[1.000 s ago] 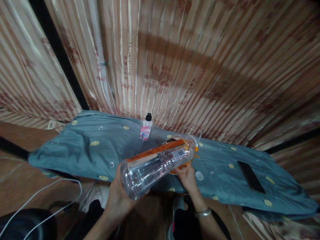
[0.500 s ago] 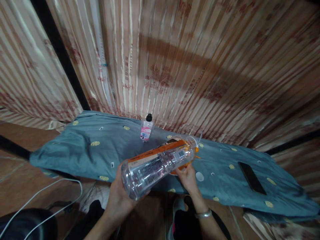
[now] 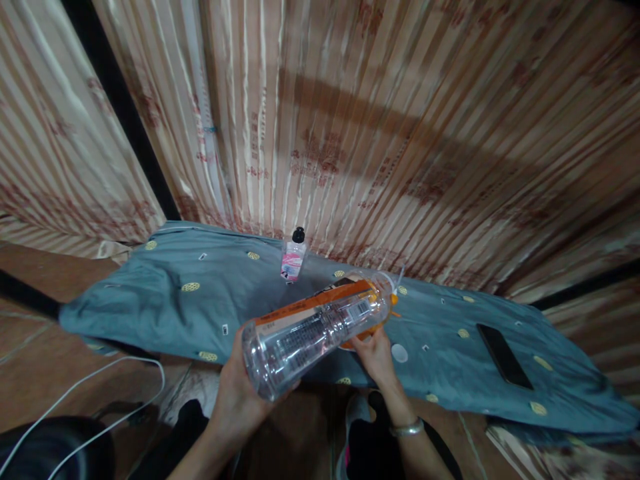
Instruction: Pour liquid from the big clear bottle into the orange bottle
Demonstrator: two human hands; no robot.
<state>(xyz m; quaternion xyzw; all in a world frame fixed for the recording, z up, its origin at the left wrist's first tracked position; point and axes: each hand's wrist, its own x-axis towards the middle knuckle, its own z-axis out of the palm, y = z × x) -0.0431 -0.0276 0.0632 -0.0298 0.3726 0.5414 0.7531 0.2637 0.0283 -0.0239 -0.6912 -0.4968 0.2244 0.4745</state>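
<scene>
A large clear plastic bottle point(image 3: 310, 340) with an orange and beige label is tilted over the covered surface, its base toward me and its neck pointing right and away. My left hand point(image 3: 245, 373) is wrapped around the base end. Beneath the neck end, my right hand point(image 3: 374, 353) has its fingers closed on an orange object point(image 3: 395, 301), which the bottle mostly covers; its kind cannot be made out. A thin pale stick or stream point(image 3: 401, 276) shows by the bottle's mouth. Close to my right hand lies a round white cap point(image 3: 399, 353).
A small bottle with a black cap and pink label point(image 3: 293, 260) stands at the back of the blue patterned cloth point(image 3: 165, 300). A dark phone point(image 3: 505, 357) lies at the right. Pleated curtains point(image 3: 320, 133) hang behind. A white cable point(image 3: 125, 359) loops at lower left.
</scene>
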